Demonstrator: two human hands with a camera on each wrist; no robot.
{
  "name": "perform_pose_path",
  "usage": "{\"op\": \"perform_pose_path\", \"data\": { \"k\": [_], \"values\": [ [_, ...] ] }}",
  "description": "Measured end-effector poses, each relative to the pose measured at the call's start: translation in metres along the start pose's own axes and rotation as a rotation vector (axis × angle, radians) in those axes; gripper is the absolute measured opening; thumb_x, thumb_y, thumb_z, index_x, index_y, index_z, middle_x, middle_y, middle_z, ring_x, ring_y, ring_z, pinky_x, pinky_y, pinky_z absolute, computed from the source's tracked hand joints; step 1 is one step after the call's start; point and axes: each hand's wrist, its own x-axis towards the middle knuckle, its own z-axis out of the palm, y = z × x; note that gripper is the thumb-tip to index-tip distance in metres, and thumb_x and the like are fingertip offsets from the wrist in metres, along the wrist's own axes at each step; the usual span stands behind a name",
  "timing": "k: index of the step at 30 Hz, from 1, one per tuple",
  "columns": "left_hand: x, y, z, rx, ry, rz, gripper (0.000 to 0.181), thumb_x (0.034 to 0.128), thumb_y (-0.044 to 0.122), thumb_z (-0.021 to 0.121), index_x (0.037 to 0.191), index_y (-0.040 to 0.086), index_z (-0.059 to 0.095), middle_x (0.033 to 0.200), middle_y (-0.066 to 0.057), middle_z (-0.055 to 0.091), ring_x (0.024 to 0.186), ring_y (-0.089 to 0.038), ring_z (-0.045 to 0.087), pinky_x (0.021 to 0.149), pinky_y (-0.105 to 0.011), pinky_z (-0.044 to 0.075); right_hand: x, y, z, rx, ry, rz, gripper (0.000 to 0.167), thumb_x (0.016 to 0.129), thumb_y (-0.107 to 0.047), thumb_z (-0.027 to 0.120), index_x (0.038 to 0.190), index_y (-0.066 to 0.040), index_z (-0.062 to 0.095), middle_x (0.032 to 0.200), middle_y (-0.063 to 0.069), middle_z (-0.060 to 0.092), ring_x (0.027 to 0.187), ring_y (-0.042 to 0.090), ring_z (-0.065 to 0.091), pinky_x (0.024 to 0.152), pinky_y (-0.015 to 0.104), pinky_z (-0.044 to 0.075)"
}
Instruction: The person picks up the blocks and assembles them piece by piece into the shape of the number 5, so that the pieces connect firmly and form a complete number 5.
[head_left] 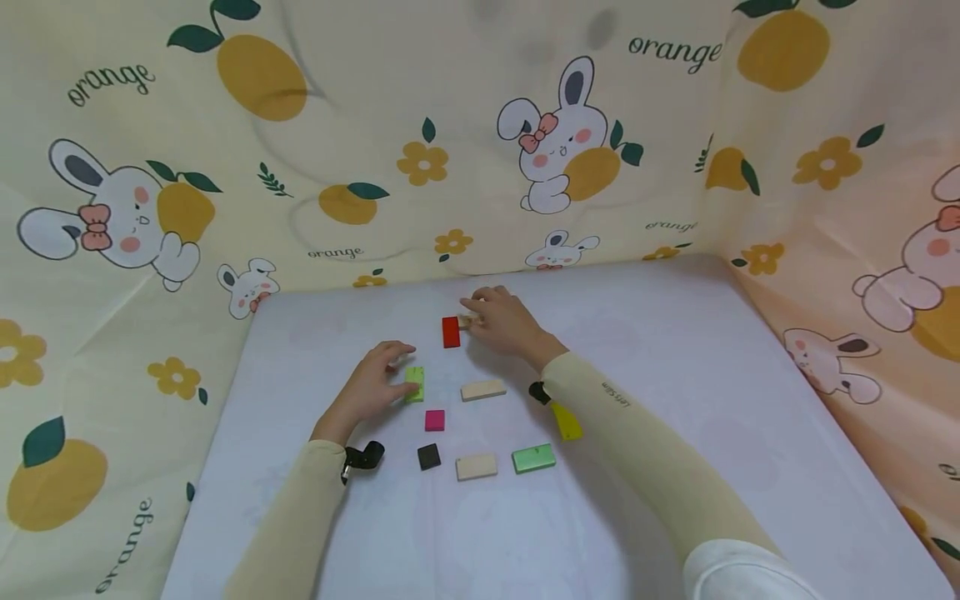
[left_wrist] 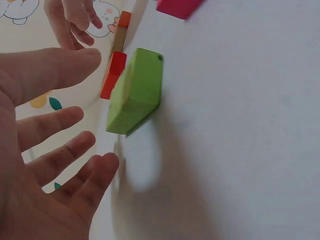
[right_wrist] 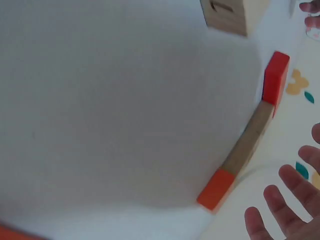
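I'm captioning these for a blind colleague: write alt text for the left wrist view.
A left hand, fingers apart, is beside a green block on a white table. Beyond, a red block, wooden block and orange block line up near the right hand.

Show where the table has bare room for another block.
Free: table right of the right sleeve; also between it and the left sleeve, nearer than the nearest beige block. Crowded: by the right hand, where red block, wooden block and orange block line up.
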Motion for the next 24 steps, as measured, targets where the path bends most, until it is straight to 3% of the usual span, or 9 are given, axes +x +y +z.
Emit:
{"op": "perform_pose_path", "data": {
  "k": [6,14,24],
  "values": [
    [-0.001,-0.006,0.007,-0.017,-0.011,-0.017,0.067,0.091,0.019,0.089,0.151,0.012,0.061,0.16,-0.015,0.049,0.122,-0.035,0.061,0.106,-0.051,0.054,-0.002,-0.006,0.011,-0.006,-0.044,0.005,0.052,0.106,-0.024,0.061,0.157,-0.017,0.06,0.151,0.009,0.059,0.136,0.031,0.05,0.114,0.049,0.047],
    [-0.002,-0.005,0.012,-0.015,-0.002,-0.012,0.063,0.0897,0.013,0.09,0.148,0.011,0.064,0.157,-0.013,0.052,0.116,-0.031,0.06,0.102,-0.048,0.055,-0.005,-0.006,0.013,-0.005,-0.056,-0.015,0.037,0.106,-0.022,0.063,0.141,-0.016,0.074,0.142,0.007,0.064,0.127,0.028,0.054,0.11,0.043,0.049],
    [-0.005,-0.004,0.011,-0.009,-0.01,-0.01,0.062,0.0891,0.011,0.09,0.146,0.009,0.065,0.155,-0.012,0.054,0.118,-0.031,0.061,0.105,-0.048,0.055,-0.002,-0.005,0.013,-0.086,-0.071,-0.043,0.038,0.107,-0.022,0.061,0.142,-0.016,0.074,0.141,0.008,0.065,0.126,0.028,0.056,0.108,0.041,0.051]
  ]
}}
